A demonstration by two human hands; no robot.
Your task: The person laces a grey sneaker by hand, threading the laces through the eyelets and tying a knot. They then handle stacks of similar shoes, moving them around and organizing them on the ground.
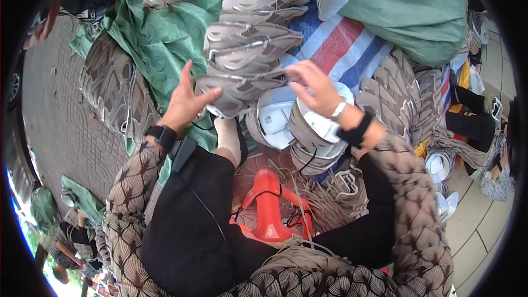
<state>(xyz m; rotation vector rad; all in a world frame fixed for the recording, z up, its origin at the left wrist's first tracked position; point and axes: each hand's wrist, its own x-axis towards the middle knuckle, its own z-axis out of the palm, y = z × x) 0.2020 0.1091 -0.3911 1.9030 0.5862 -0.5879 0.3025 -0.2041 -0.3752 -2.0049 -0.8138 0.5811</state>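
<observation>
A long stack of grey-brown shoe uppers (pixel 250 49) runs away from me down the middle. My left hand (pixel 187 102) is open at the left end of the nearest upper (pixel 242 91), its index finger raised and its thumb stretched toward the upper. At that upper's right end is my right hand (pixel 319 88), slightly blurred, with thumb and fingers apart; whether the fingertips touch it I cannot tell. Below the right hand, more uppers with white linings (pixel 275 121) lie grouped together, one of them (pixel 313 124) right under the wrist.
Between my legs stands a red plastic frame (pixel 269 203) beside bundled beige cords (pixel 324 203). Green sheeting (pixel 165 27) lies at the left, a full green sack (pixel 412 11) and striped sheeting (pixel 346 49) at the far right. More uppers (pixel 393 91) are piled on the right. Other people sit at both sides.
</observation>
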